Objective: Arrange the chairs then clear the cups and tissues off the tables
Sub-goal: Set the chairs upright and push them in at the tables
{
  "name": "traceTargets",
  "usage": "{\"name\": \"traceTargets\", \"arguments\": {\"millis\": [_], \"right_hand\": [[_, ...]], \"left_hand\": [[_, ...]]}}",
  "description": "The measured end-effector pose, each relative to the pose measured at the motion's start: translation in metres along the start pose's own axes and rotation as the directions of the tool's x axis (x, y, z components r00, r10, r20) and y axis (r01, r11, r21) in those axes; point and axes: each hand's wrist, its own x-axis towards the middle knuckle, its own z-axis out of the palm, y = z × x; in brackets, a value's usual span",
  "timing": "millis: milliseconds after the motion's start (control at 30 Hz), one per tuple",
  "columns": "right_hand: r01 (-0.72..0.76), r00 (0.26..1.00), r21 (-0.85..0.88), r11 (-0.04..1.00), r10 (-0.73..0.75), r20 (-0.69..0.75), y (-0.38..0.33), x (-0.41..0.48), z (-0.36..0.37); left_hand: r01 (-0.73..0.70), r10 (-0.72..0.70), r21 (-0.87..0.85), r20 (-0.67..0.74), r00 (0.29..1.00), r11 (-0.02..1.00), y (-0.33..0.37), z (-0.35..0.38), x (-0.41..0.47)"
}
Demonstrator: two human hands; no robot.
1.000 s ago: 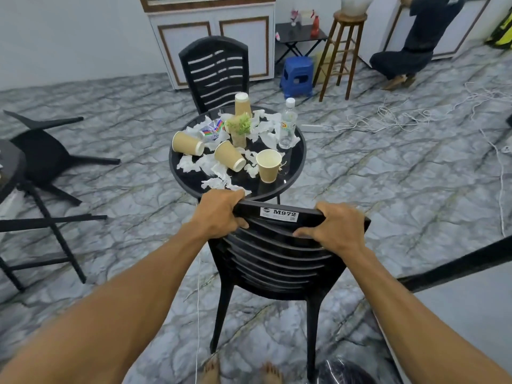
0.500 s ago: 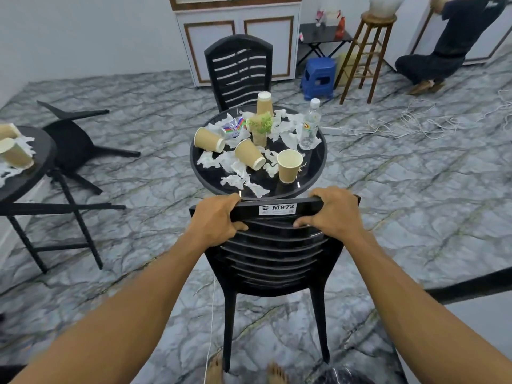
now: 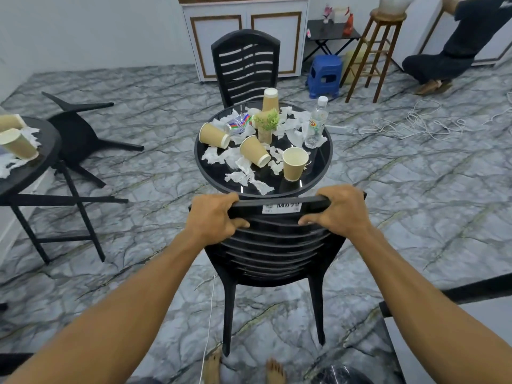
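Observation:
A black plastic chair (image 3: 273, 250) stands in front of me, its back toward me, against the near edge of a round black table (image 3: 322, 173). My left hand (image 3: 213, 217) grips the left end of its top rail and my right hand (image 3: 342, 210) grips the right end. On the table lie several paper cups: one upright (image 3: 294, 163), two on their sides (image 3: 254, 151) (image 3: 214, 135), one upside down (image 3: 270, 99). Crumpled white tissues (image 3: 238, 162) are scattered among them. A second black chair (image 3: 245, 65) stands upright at the table's far side.
A third chair (image 3: 74, 131) lies tipped over at left, beside another black table (image 3: 41, 159) bearing cups (image 3: 18, 144) and tissues. A water bottle (image 3: 315, 123), small plant (image 3: 266, 124) and can share the round table. A blue stool (image 3: 324, 74), wooden stool (image 3: 381, 48), cables and a crouching person (image 3: 454, 45) are at back right.
The chair has straightened from a tilt and stands square to the table, closer to its edge. Both hands keep their grip on the top rail. The view has shifted left.

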Motion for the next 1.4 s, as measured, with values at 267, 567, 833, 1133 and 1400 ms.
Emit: {"name": "traceTargets", "arguments": {"millis": [267, 567, 833, 1133, 1400], "right_hand": [[0.122, 0.98, -0.092, 0.988, -0.135, -0.149, 0.005, -0.101, 0.034], [0.023, 0.999, -0.076, 0.997, -0.025, -0.023, 0.006, -0.08, 0.028], [0.031, 0.996, -0.076, 0.997, -0.037, -0.085, -0.006, -0.141, 0.034], [-0.056, 0.998, -0.035, 0.998, 0.057, 0.034, -0.027, -0.201, 0.021], [-0.064, 0.977, -0.01, 0.998, 0.065, 0.201, -0.037, -0.231, 0.007]], "left_hand": [[-0.104, 0.103, 0.042, 0.023, 0.994, 0.994, 0.007, 0.045, -0.079], [0.006, -0.009, 0.037, 0.072, 0.997, 0.999, 0.01, 0.034, -0.061], [-0.071, 0.063, 0.07, 0.107, 0.992, 0.995, 0.029, 0.043, -0.116], [0.072, -0.072, 0.006, 0.171, 0.983, 0.997, 0.067, 0.04, -0.175], [0.12, -0.123, 0.024, 0.236, 0.964, 0.992, 0.089, 0.045, -0.212]]}}
